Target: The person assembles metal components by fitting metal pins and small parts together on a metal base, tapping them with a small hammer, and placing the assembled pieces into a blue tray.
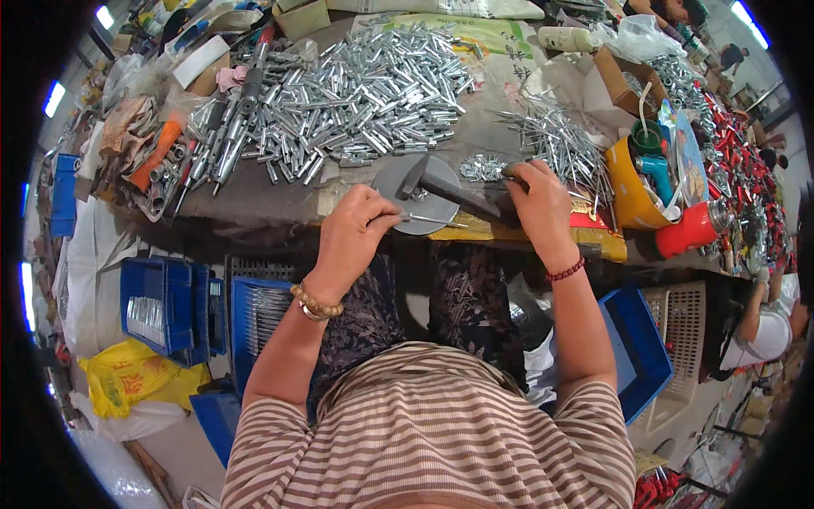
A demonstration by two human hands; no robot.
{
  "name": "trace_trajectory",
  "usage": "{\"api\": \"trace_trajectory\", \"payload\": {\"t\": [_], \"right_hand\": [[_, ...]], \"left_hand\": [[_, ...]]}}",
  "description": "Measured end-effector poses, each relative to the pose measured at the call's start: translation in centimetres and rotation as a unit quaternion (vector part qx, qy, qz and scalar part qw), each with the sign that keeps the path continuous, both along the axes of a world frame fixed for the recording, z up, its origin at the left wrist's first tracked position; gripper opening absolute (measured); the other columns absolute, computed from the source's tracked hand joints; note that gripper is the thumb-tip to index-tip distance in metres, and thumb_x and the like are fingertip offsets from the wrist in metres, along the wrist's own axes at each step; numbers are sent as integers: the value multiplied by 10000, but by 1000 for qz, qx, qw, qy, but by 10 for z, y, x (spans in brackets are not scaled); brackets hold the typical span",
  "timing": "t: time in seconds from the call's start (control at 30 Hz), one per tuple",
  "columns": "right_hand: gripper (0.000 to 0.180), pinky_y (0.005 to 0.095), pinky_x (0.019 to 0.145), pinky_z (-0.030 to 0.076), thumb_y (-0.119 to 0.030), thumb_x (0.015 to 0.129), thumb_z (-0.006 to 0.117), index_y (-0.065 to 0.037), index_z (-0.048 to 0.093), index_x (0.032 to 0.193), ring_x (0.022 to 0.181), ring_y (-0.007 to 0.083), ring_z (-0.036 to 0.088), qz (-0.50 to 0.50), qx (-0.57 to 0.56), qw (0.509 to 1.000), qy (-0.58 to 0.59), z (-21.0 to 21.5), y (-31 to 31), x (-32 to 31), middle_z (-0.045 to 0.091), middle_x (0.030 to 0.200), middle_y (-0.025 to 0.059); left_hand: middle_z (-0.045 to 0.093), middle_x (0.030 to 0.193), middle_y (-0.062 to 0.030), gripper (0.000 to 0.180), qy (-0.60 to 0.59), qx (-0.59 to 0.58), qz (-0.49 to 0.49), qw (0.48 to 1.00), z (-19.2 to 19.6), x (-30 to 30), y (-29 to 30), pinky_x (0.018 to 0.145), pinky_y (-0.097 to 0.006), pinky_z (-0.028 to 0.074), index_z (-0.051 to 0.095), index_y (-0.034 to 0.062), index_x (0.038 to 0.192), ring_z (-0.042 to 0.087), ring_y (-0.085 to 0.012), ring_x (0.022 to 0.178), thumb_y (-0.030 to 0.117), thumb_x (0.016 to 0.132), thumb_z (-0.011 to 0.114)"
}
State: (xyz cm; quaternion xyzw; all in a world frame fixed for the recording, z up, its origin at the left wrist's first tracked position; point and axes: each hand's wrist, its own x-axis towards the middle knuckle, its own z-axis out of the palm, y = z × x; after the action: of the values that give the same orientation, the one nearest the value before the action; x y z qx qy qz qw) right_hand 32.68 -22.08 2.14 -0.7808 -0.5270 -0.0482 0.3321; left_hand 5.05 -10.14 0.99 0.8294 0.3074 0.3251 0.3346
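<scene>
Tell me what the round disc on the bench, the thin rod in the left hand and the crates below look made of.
Round disc: seemingly steel, dull grey, matte.
Thin rod pinched by the left hand: likely plated metal, bright silvery glint.
Crates: probably moulded plastic, uniform blue, ribbed walls.

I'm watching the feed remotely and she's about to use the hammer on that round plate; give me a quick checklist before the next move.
1. Left hand has a grip on the thin metal rod: ok, pinched at its near end.
2. Rod tip lies over the round metal plate: ok.
3. Right hand is on the hammer handle: ok, closed around it.
4. Hammer head is clear of the left fingers: ok, it rests on the plate beyond them.
5. Rod seated in a part on the plate: cannot tell, too small.
6. Supply within reach: ok, pile of silver tubes and loose rods lie just beyond.
</scene>
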Motion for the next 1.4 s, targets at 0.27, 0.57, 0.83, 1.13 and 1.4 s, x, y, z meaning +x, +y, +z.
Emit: {"api": "trace_trajectory", "payload": {"t": [0.27,0.57,0.83,1.13,1.4], "right_hand": [[174,472,807,546,-111,831,765,-67,705,988,943,375,668,57,-53,996,-38,-8,12,25,656,984,118],[258,491,837,538,-124,832,783,-50,674,1054,1004,404,659,102,-109,989,-2,3,13,30,661,1043,149],[199,458,779,536,-129,820,762,-13,685,963,908,401,677,79,-91,990,68,18,16,5,681,954,168],[183,440,737,530,-70,771,778,-41,667,913,847,341,657,229,28,971,60,16,29,-91,650,898,120],[225,415,722,534,-43,756,799,-21,673,941,821,335,671,240,11,971,3,11,34,-96,667,897,118]], "left_hand": [[628,929,-49,122,6,8,-1,1000,-1,-2,0,734,-348,510,749,60,973,650,-233,838,99,863,784],[621,969,-68,111,19,-11,-4,1000,1,-2,0,799,-318,507,743,26,987,641,-216,900,66,885,758],[635,960,-71,112,13,4,-4,1000,-1,-2,2,781,-342,514,745,42,983,650,-244,879,92,884,764],[640,961,-77,128,9,47,4,999,-5,-3,1,759,-374,526,750,72,986,657,-272,870,112,866,770],[633,952,-68,122,4,87,7,996,-10,-4,2,750,-383,534,730,81,966,663,-284,871,112,855,772]]}}
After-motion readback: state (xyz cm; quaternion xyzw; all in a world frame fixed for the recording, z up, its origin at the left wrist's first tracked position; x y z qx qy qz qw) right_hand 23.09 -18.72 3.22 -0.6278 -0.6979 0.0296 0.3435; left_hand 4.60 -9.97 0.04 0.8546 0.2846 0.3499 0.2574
